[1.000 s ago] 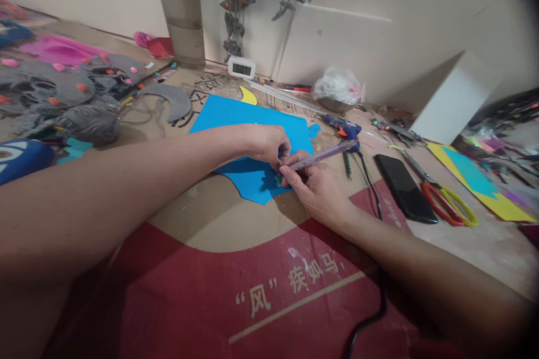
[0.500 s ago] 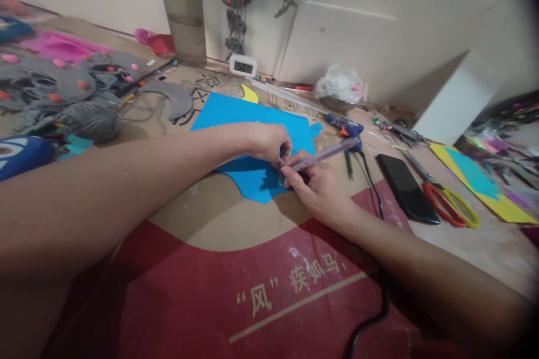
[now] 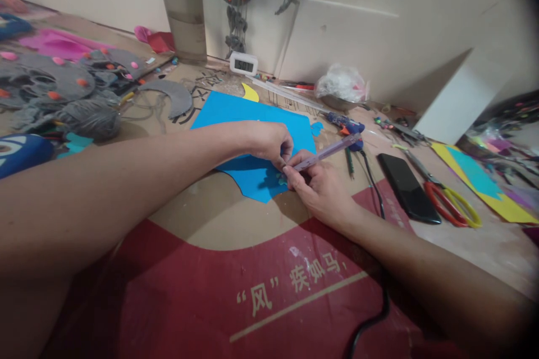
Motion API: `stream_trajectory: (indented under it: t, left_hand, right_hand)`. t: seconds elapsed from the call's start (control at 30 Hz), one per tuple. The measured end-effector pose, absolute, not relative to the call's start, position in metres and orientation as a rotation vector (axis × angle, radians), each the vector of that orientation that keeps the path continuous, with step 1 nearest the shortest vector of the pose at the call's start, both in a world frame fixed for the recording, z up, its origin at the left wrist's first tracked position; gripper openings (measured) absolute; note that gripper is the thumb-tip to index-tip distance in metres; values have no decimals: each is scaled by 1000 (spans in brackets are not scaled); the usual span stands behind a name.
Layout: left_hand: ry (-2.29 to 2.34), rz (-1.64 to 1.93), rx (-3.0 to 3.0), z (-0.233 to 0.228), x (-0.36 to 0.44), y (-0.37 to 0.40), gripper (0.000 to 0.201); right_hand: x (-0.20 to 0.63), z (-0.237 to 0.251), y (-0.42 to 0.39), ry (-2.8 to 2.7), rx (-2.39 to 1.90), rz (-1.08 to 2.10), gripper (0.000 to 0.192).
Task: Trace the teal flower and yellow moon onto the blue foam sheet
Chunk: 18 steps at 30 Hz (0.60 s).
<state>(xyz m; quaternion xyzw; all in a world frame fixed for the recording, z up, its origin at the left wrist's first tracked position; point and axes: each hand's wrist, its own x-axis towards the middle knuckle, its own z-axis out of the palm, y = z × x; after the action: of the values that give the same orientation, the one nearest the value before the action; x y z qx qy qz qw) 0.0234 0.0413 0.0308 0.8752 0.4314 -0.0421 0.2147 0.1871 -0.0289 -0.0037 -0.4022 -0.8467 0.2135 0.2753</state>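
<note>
A bright blue sheet [image 3: 248, 115], its near edge cut in a curve, lies under both hands. My right hand [image 3: 320, 188] is closed around a slim, see-through purple pen [image 3: 330, 151] that slants up to the right. Over the sheet, my left hand [image 3: 272, 143] is pinched closed, its fingertips meeting those of the right hand at the pen's lower end. What the left fingers hold is hidden. Just beneath the fingertips, a small teal cutout [image 3: 281, 179] shows in shadow on the sheet.
Right of the sheet are a blue glue gun [image 3: 351, 128] with a black cord, a green pencil [image 3: 349, 162], a black phone [image 3: 408, 188] and red-and-yellow-handled scissors [image 3: 450, 205]. Grey felt pieces [image 3: 54, 81] lie left. A tall bottle [image 3: 185, 17] and small clock [image 3: 243, 64] stand behind.
Hardly anything differs. Both hands stay together over the blue sheet in the same grip, with only a tiny shift of the fingertips and a slight shift of the view.
</note>
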Motion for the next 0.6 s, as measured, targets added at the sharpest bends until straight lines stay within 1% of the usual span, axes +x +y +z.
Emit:
stream_trajectory:
  t: [0.43, 0.6]
  left_hand:
    - [1227, -181, 2449, 31, 24, 41, 29]
    - [1202, -154, 2462, 28, 23, 44, 27]
  right_hand:
    - [188, -4, -29, -2277, -1061, 598, 31]
    - [189, -4, -29, -2280, -1031, 617, 29]
